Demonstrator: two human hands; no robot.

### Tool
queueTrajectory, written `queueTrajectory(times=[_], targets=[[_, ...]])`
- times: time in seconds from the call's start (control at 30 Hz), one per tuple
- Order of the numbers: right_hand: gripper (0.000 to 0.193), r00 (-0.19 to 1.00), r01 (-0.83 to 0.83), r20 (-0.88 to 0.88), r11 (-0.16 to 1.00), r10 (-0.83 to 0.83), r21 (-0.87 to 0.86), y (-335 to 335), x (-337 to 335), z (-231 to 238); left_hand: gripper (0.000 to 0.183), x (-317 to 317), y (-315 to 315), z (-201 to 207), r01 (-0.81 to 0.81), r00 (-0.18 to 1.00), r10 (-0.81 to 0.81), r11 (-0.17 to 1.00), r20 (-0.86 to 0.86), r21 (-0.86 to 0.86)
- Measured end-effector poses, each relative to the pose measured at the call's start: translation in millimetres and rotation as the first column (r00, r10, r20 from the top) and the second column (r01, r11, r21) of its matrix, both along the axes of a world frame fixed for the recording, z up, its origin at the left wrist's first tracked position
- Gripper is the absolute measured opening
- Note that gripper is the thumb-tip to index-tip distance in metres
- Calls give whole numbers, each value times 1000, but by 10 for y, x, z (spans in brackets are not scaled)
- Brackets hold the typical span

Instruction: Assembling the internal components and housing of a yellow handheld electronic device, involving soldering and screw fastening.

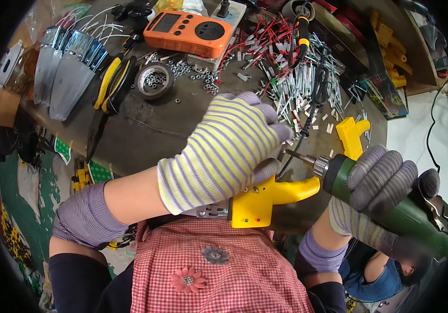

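My right hand [383,180], in a striped grey glove, grips a green electric screwdriver [343,180] that points left. Its bit tip ends close to the curled fingers of my left hand [234,138]. The left hand wears a yellow-and-grey striped glove, and its thumb and fingers are pressed together. What they pinch is hidden or too small to name. Just below that hand is a yellow plastic housing [252,208] with a curved handle, a red and a green dot on its face. A slotted metal plate [213,210] adjoins it, partly covered by my left wrist.
Loose bolts [292,88] and red wires [265,44] pile up at the back. An orange meter [187,32], a tape roll [153,81] with nuts inside, pliers [114,83] and metal blades [73,78] lie left. Another yellow housing [350,138] stands right. Another person [372,276] is at lower right.
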State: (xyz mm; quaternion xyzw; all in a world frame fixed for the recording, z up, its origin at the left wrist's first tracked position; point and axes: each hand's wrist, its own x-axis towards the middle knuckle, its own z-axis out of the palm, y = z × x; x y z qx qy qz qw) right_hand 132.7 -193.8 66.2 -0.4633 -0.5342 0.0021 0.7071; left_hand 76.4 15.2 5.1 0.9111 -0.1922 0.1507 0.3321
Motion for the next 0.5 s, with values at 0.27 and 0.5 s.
queueTrajectory(times=[0.27, 0.5], targets=[[81, 994, -46, -92, 997, 51, 56, -132, -94, 112, 22, -161, 149, 61, 138, 983, -146, 988, 107, 76], [46, 953, 87, -303, 958, -1, 272, -52, -466, 98, 32, -413, 199, 6, 226, 921, -259, 964, 291, 143]])
